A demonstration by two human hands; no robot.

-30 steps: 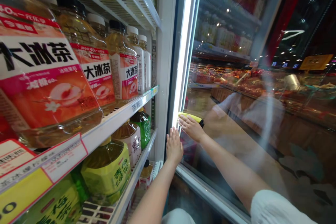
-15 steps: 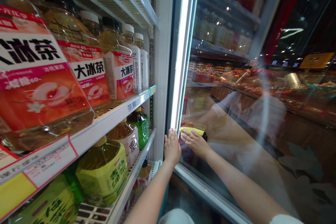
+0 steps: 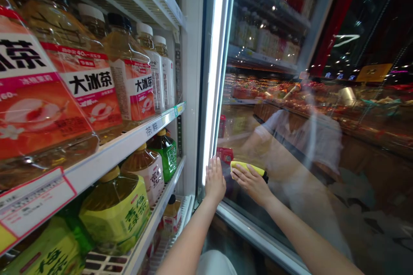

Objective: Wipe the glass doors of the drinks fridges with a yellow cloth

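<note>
We're sliding clear of the light strip [image 3: 214, 73]! Our right hand [image 3: 250, 182] drapes over the yellow pad [image 3: 248, 166] near the glass door [image 3: 258, 220]'s lower left corner; our left hand [image 3: 215, 179] stretches flat, gripping nothing. Orange-labelled bottles [image 3: 92, 81] read 大冰茶.

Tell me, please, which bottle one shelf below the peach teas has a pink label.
The bottle between the green-labelled bottle and the yellow-labelled bottle; neither is pink.
</note>
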